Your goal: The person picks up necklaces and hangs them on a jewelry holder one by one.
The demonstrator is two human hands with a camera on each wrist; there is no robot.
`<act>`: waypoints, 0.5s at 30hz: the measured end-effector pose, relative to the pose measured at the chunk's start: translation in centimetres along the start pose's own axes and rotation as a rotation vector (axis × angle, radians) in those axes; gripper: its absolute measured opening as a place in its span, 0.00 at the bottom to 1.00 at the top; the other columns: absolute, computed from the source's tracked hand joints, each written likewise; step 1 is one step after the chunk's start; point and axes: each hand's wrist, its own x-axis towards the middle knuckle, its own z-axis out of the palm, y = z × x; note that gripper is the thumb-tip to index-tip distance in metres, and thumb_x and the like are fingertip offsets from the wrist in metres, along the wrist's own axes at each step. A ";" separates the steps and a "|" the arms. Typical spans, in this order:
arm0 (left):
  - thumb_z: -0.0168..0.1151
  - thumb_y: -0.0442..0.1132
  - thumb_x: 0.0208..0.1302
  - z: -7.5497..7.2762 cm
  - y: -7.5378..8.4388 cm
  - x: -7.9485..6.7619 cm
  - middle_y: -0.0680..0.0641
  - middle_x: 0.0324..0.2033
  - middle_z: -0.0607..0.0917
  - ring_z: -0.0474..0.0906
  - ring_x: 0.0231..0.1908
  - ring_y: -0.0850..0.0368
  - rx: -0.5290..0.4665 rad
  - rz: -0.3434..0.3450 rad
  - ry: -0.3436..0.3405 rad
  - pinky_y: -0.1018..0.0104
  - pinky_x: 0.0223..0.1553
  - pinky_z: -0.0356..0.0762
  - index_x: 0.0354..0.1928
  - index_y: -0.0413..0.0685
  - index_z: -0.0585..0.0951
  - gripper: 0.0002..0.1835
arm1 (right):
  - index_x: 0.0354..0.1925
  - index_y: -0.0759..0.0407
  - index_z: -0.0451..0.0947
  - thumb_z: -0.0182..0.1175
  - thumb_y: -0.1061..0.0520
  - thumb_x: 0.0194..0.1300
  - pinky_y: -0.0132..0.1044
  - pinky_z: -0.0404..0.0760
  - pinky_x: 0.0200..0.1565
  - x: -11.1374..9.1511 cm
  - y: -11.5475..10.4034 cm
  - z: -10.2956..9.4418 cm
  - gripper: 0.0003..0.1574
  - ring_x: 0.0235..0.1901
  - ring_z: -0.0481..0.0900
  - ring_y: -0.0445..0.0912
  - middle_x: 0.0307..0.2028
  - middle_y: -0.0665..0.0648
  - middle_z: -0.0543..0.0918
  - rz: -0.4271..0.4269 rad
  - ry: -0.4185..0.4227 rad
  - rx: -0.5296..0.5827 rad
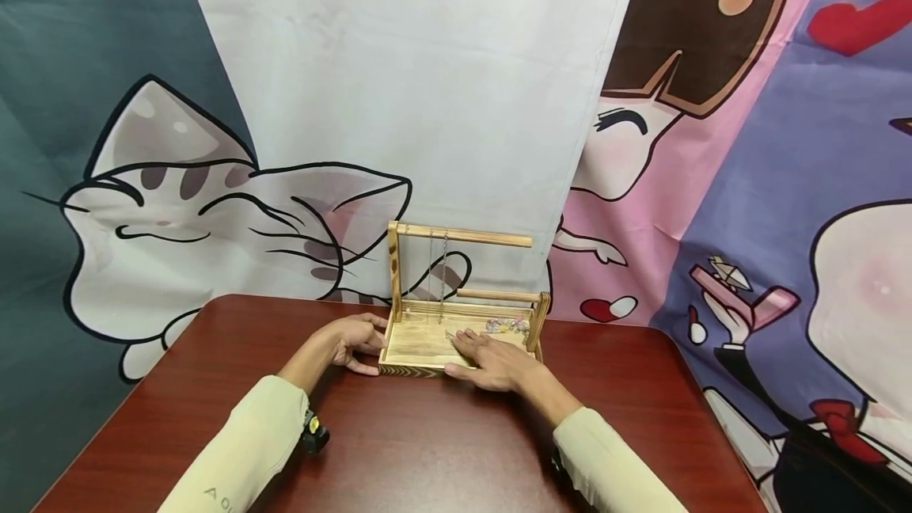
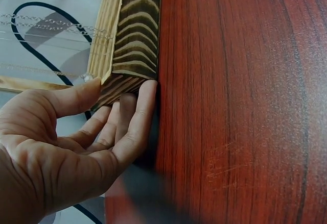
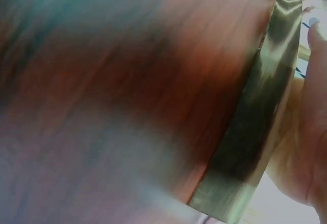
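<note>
A wooden jewelry stand (image 1: 420, 345) with a shallow tray base sits on the table. My left hand (image 1: 356, 341) is at its left end. In the left wrist view the left thumb (image 2: 76, 99) lies at the rim, and the fingers hold the end wall by the corner. My right hand (image 1: 495, 359) reaches over the front wall into the tray, palm down with fingers extended. By its fingertips lies a small chain (image 1: 450, 335), partly hidden. In the right wrist view only part of the right hand (image 3: 311, 132) shows behind the dark-grained front wall (image 3: 255, 117).
Thin chains (image 1: 443, 275) hang from the stand's upper bar (image 1: 463, 236). A lower bar (image 1: 499, 295) runs at the right. A colourful beaded bracelet (image 1: 507, 326) lies in the tray's back right. Behind the reddish table (image 1: 427, 450) hangs a cartoon-printed cloth (image 1: 427, 101).
</note>
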 end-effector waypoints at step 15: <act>0.58 0.24 0.76 0.0 0.0 -0.1 0.35 0.62 0.85 0.88 0.53 0.51 0.001 0.003 -0.014 0.44 0.52 0.96 0.79 0.40 0.64 0.32 | 0.84 0.54 0.72 0.54 0.36 0.90 0.63 0.73 0.84 0.1 1.0 -1.2 0.38 0.81 0.74 0.61 0.82 0.63 0.75 -0.055 0.089 0.202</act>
